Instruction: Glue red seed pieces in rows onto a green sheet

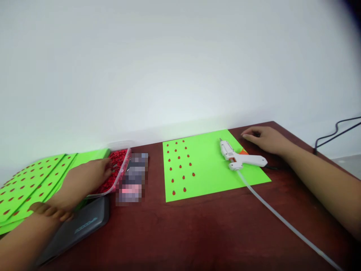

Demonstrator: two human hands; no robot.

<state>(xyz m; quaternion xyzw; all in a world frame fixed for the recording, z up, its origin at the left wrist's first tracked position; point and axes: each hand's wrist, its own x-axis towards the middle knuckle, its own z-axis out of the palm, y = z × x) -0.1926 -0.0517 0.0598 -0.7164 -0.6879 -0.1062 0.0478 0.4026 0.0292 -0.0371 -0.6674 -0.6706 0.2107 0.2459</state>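
My left hand [76, 184] reaches into a clear tray [124, 171] filled with small red pieces [117, 160]; its fingertips are buried among them, so what they hold is hidden. My right hand [265, 140] rests flat on the brown table [197, 229] at the far right, fingers stretched out, holding nothing. Just in front of it a white hot-glue gun [239, 158] with an orange trigger lies on a green sheet [208, 165]. The sheet's left part carries rows of small red drops [180, 165].
A stack of green sheets with red drops [25, 184] lies at the far left. A dark grey flat device [81, 226] sits under my left wrist. A pixelated object [132, 177] lies beside the tray. A long glue stick [282, 222] trails from the gun; black cables [338, 130] hang at the right.
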